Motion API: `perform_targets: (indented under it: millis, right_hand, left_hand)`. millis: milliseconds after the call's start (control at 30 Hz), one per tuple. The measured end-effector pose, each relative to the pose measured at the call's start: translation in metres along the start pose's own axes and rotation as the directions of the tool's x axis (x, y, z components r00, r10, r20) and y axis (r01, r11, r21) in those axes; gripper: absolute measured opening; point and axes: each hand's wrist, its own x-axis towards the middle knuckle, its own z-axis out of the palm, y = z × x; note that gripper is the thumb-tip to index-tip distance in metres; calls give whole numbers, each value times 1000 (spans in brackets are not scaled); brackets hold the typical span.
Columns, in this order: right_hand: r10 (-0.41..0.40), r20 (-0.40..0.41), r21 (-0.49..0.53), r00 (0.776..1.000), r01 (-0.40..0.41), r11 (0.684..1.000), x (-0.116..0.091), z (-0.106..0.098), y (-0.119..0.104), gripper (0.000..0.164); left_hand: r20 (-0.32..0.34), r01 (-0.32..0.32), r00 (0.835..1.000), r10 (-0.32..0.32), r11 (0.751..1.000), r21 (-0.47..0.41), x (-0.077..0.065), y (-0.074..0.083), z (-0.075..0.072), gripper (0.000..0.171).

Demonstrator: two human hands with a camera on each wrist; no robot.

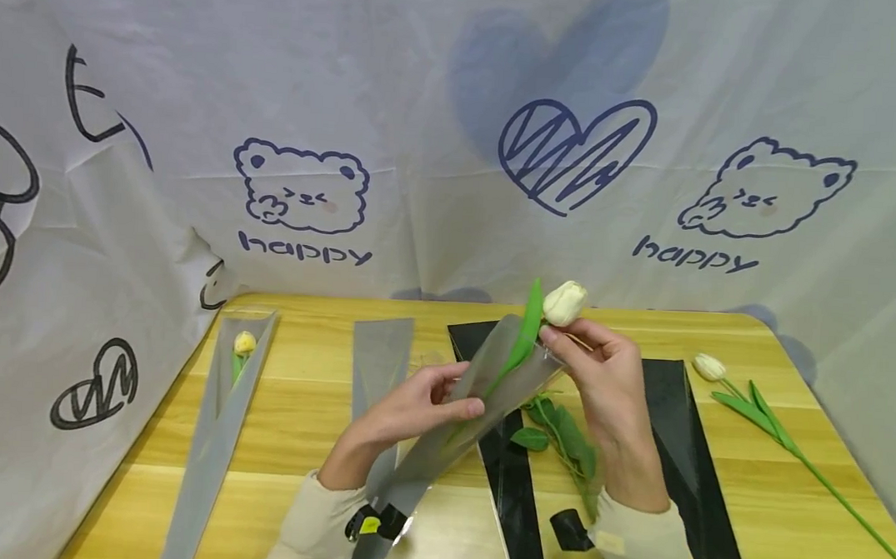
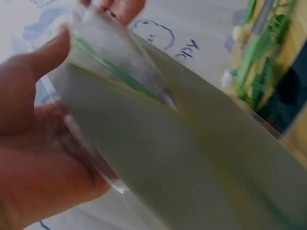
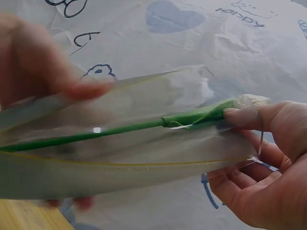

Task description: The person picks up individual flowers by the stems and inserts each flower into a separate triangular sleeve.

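A white tulip (image 1: 564, 304) with a green leaf lies in the open top of a grey, clear-fronted flower sleeve (image 1: 440, 450), its bloom beyond the rim. My right hand (image 1: 608, 387) pinches the tulip just below the bloom, with the sleeve's upper edge at its fingers. Lower down, my left hand (image 1: 416, 403) grips the sleeve from its left side, thumb across the front. In the right wrist view the green stem (image 3: 120, 129) runs inside the sleeve, and the left hand is blurred. The left wrist view has the sleeve's gold-edged front (image 2: 134, 139) close up.
On the wooden table (image 1: 298, 440), a wrapped pale-yellow tulip (image 1: 244, 343) lies at the left, beside a flat grey sleeve (image 1: 381, 352). Black sleeves (image 1: 675, 406) and leafy stems (image 1: 572, 439) lie under and beside my right arm. Another white tulip (image 1: 710, 368) lies far right. A printed cloth stands behind.
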Motion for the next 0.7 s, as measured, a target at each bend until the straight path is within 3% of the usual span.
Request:
perform_targets:
  millis: [67, 200, 400, 700]
  right_hand:
    - [-17, -20, 7, 1000, 17, 1000, 0, -2, -1, 13]
    - [-73, -25, 6, 997, 74, 997, 0, -5, -3, 15]
    - [-113, 98, -103, 989, 123, 987, 2, -9, -18, 19]
    - [8, 295, -302, 955, 85, 950, 3, -11, -45, 26]
  left_hand:
    - [73, 14, 997, -12, 1000, -22, 0, -7, -1, 46]
    - [104, 16, 995, -7, 997, -82, 1, -17, 6, 39]
    - [34, 5, 999, 1, 981, -192, -2, -15, 21, 36]
    - [-115, -51, 993, 33, 986, -157, -5, -8, 31, 38]
